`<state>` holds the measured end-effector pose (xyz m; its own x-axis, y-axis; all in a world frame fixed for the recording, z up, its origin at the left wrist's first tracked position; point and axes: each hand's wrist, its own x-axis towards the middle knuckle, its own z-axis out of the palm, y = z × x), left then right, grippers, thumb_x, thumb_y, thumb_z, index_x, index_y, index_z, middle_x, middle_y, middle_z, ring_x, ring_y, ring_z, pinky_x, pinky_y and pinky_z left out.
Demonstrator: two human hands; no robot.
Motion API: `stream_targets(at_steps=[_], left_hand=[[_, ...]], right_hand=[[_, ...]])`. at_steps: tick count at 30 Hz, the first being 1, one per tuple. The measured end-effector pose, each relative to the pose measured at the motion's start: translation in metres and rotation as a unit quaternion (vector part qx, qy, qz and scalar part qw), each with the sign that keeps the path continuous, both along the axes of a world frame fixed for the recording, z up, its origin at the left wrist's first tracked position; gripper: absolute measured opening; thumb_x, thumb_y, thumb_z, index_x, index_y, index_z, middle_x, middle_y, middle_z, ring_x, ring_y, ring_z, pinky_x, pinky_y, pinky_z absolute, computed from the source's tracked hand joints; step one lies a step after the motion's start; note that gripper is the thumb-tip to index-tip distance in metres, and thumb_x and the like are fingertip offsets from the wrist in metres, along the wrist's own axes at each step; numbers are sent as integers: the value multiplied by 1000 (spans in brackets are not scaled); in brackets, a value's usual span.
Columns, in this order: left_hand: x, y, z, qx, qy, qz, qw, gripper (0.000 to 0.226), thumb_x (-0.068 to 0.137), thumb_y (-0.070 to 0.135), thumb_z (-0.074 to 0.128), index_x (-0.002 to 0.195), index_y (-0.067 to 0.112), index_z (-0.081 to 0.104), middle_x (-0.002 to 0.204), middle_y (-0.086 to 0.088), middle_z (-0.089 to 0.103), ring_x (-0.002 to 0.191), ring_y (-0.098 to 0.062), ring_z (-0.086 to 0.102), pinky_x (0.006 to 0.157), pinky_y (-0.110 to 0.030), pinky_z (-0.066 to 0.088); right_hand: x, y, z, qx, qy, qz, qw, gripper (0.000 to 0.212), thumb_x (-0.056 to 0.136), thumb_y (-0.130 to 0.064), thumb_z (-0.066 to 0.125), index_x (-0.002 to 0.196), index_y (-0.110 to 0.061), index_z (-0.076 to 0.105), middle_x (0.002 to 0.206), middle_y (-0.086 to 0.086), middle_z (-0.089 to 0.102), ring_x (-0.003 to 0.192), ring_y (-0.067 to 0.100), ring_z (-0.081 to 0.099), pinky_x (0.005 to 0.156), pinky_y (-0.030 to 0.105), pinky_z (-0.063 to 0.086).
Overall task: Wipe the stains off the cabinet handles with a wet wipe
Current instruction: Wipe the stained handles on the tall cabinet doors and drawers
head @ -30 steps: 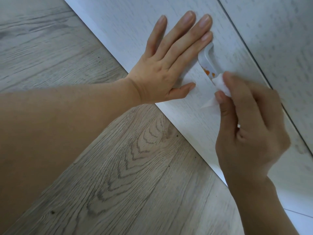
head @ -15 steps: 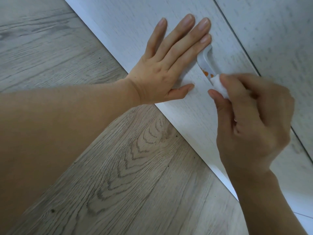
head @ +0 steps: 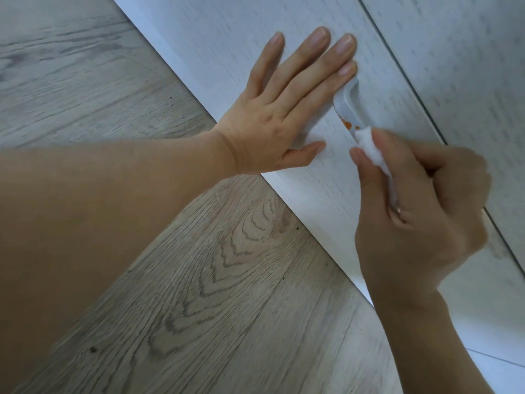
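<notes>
The left hand [head: 272, 120] lies flat, fingers straight, on the white wood-grain cabinet door [head: 227, 46]. The right hand [head: 420, 217] pinches a crumpled white wet wipe [head: 369, 147] against the orange-stained pale grey handle [head: 348, 109].

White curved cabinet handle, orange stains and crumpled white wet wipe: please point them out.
White curved cabinet handle [head: 347, 99]: head view, upper bend.
Orange stains [head: 348, 125]: head view, largest spot.
Crumpled white wet wipe [head: 369, 147]: head view, exposed wad.

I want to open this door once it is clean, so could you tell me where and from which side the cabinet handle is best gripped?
Grip the cabinet handle on its clean raised bar, near the end by the left hand. It arches off the cabinet door, leaving a gap for fingers to hook under, probably from the seam side. The other end carries orange stains and the wet wipe pinched in the right hand.
</notes>
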<state>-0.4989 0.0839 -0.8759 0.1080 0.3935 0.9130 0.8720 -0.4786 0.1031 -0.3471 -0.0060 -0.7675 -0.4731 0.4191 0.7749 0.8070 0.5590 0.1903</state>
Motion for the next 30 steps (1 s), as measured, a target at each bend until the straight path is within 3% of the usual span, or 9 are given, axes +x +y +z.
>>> stream_targets(at_steps=[12, 19, 24, 30], left_hand=[[-1, 2, -4, 0, 5, -2, 1000, 70, 97, 50, 35, 146, 4, 19, 145, -15, 23, 134, -36, 23, 118, -42, -3], [0, 5, -8, 5, 0, -4, 1000, 67, 96, 51, 35, 144, 7, 18, 145, -16, 24, 136, -36, 20, 118, -43, -1], [-3, 7, -9, 4, 8, -12, 1000, 70, 95, 50, 40, 146, 8, 16, 147, -15, 23, 138, -32, 15, 118, -43, -2], [-2, 5, -8, 8, 2, -8, 1000, 68, 96, 50, 40, 144, 5, 23, 146, -15, 25, 136, -34, 23, 118, -44, 1]], right_hand=[[-4, 1, 2, -1, 10, 15, 1000, 13, 90, -11, 68, 97, -2, 72, 75, 14, 66, 64, 31, 57, 53, 45, 47], [-10, 1, -2, 7, 19, 8, 1000, 10, 89, -12, 70, 93, -4, 73, 76, 11, 68, 69, 30, 56, 61, 42, 44], [-8, -5, -7, 17, 42, -34, 998, 11, 89, -17, 70, 95, -9, 73, 77, 8, 69, 74, 24, 54, 67, 39, 41], [-20, -1, -4, 13, 56, -24, 998, 16, 87, -19, 72, 102, -14, 68, 80, 5, 68, 78, 18, 54, 69, 41, 45]])
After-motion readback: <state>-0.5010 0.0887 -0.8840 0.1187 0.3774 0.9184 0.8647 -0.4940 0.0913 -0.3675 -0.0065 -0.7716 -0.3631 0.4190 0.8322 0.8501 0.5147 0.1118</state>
